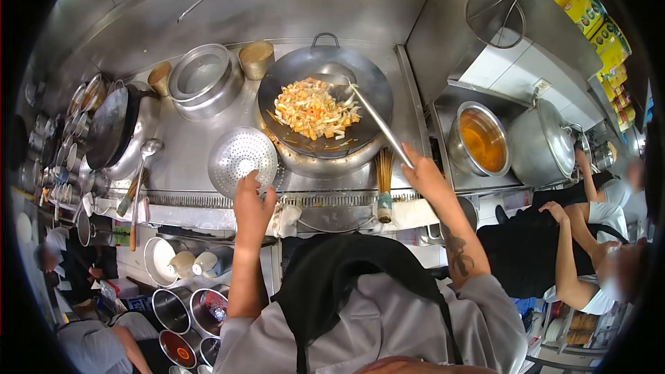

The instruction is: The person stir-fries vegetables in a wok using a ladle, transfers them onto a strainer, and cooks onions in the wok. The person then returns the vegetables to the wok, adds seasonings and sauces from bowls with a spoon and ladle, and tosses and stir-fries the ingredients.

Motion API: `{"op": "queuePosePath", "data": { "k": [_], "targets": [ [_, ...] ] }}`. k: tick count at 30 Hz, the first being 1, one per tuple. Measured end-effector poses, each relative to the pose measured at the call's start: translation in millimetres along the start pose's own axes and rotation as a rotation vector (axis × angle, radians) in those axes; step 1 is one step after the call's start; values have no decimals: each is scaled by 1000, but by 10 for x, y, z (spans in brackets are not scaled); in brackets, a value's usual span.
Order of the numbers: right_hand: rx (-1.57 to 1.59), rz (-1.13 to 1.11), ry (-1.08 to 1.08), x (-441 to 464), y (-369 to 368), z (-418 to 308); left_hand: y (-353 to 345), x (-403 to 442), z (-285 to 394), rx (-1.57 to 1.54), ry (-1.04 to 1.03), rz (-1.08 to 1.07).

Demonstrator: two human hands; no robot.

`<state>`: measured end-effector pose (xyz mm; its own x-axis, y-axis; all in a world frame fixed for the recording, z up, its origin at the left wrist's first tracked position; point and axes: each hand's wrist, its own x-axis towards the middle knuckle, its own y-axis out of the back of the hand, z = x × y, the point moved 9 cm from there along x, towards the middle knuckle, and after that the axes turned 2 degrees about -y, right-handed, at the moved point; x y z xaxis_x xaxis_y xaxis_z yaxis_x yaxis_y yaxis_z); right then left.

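Observation:
A dark wok on the stove holds chopped orange and pale food. My right hand is wrapped round the handle of a long metal ladle, whose bowl rests inside the wok, behind the food. My left hand is raised over the front edge of the stove with its fingers apart, holding nothing. Just beyond it lies a round perforated strainer, partly covered by the fingers. Near the wok's front right is a bamboo brush.
Lidded pot and tin stand behind left; a second ladle lies farther left. At right are a pot of orange liquid and a large covered pot. Other people stand at right and lower left.

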<state>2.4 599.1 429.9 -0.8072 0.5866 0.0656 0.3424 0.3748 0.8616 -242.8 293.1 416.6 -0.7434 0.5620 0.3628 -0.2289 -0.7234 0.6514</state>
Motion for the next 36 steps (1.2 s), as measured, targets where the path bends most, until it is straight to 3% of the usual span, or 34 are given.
{"op": "queuePosePath", "data": {
  "k": [2, 4, 5, 9, 12, 15, 18, 19, 20, 23, 24, 27, 30, 34, 36],
  "targets": [
    [366, 64, 127, -15, -115, 73, 82, 64, 95, -49, -21, 23],
    [1004, -254, -340, -147, -387, -117, 52, 53, 152, -122, -20, 10],
    [1072, -201, -374, -153, -526, -97, 6, 35, 152, -151, -12, -5],
    [815, -155, -274, -157, -706, -33, -124, 13, 105, -135, 1, -54],
    [825, -264, -325, -245, -656, -4, -49, 27, 105, -167, 36, -24],
    [1062, -190, -349, -417, -455, -136, 95, 82, 79, -194, -3, 74],
    [1096, -239, -313, -457, -607, -43, 273, 221, 114, -288, 32, 118],
    [960, -244, -346, -403, -691, 106, 449, 339, 316, -240, -57, 155],
    [621, -72, -378, -327, -663, 330, 670, 464, 532, -272, -163, 184],
    [484, 56, -320, -228, -561, 523, 1662, 642, 1530, -565, -404, 357],
    [485, 120, -241, -247, -505, 559, 2014, 557, 1971, -528, -727, 489],
    [502, 215, -136, -286, -138, 408, 2506, 223, 2676, -392, -1219, 564],
    [286, 285, -260, -320, 264, 531, 2588, 42, 2954, -251, -1403, 497],
    [70, 392, -95, -478, 1006, 47, 2652, -49, 3128, -157, -1484, 456],
    [80, 311, -113, -574, 1301, -106, 2691, -35, 3139, -132, -1481, 452]
  ]
}}
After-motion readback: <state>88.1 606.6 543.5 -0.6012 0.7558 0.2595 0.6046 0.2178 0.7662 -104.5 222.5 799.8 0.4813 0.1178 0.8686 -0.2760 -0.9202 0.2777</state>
